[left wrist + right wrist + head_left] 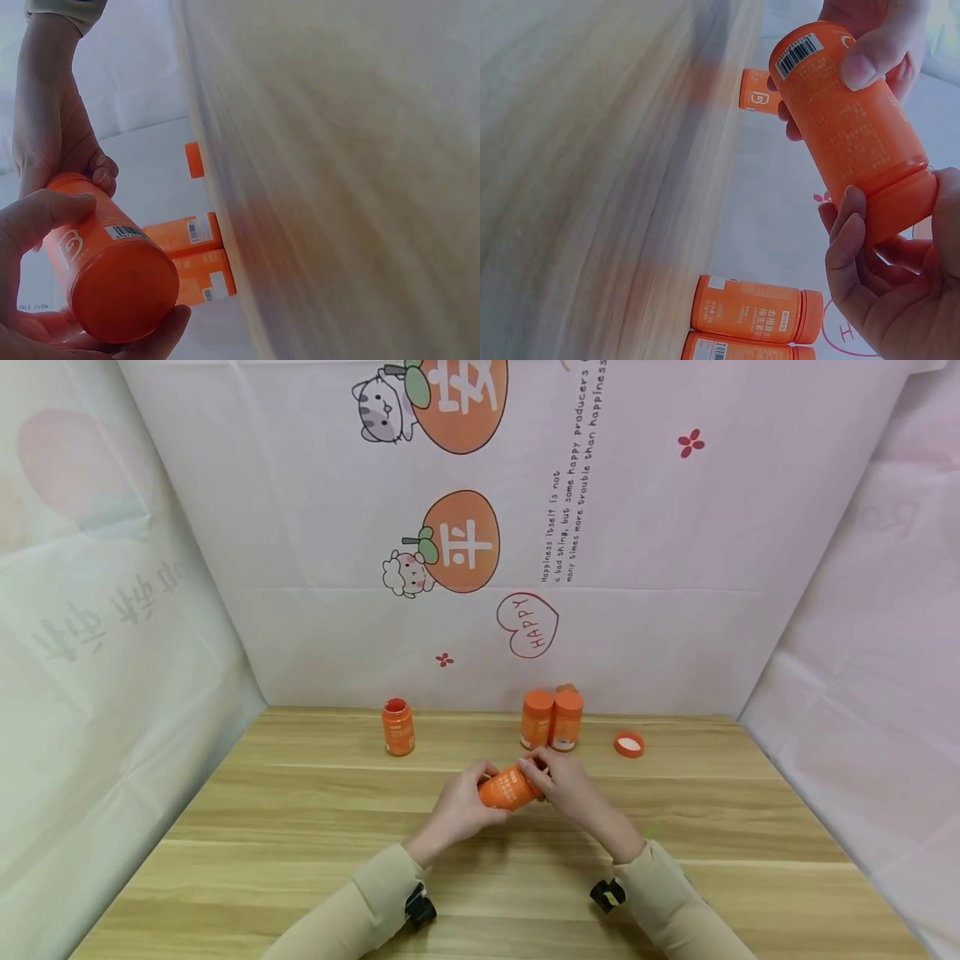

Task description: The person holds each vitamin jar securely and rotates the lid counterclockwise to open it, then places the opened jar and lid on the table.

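Observation:
An orange bottle [504,790] with white print is held tilted above the table, its base toward the left. My left hand [461,806] grips its body near the base, thumb along the side in the left wrist view. Around the lid [901,206] at the other end curl the fingers of my right hand [566,789]. The lid sits on the bottle's neck in the right wrist view. The bottle's barcode label [126,232] shows close to its base.
An uncapped orange bottle [398,727] stands at the back left. Two capped orange bottles, one [536,720] beside the other [566,722], stand at the back middle. A loose orange lid [629,744] lies right of them on the wooden table [315,827]. Printed white cloth [637,568] rises behind.

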The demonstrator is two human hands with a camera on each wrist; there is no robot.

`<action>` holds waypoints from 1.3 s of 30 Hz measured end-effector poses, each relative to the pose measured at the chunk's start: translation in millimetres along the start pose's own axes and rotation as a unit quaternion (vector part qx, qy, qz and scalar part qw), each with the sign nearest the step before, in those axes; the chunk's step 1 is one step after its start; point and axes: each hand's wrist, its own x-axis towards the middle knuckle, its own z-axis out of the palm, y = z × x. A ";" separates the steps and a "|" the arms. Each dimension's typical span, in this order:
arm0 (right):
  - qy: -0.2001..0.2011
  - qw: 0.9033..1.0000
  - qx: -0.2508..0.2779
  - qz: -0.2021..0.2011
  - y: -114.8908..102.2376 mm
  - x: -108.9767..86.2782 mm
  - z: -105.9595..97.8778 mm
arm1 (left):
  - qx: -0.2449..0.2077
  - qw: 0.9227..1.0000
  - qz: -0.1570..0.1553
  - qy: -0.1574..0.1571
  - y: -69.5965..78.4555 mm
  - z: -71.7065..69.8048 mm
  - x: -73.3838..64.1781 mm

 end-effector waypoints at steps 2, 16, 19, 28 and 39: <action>0.000 1.000 0.006 0.012 -1.2 0.1 0.4 | 0.004 1.000 0.002 0.000 0.2 0.7 0.1; 0.009 0.998 0.028 0.050 -4.6 0.0 3.9 | 0.018 1.000 0.015 0.009 -0.1 2.2 1.2; 0.010 0.999 0.022 0.046 -4.5 -0.1 3.5 | 0.019 1.000 0.017 0.009 -1.1 2.8 2.2; 0.008 1.000 0.017 0.025 -1.6 0.6 2.1 | -0.005 1.000 0.013 -0.009 0.3 1.7 3.4; 0.002 1.000 0.011 0.008 2.7 -1.9 3.0 | -0.001 1.000 0.017 -0.024 -0.6 0.7 3.7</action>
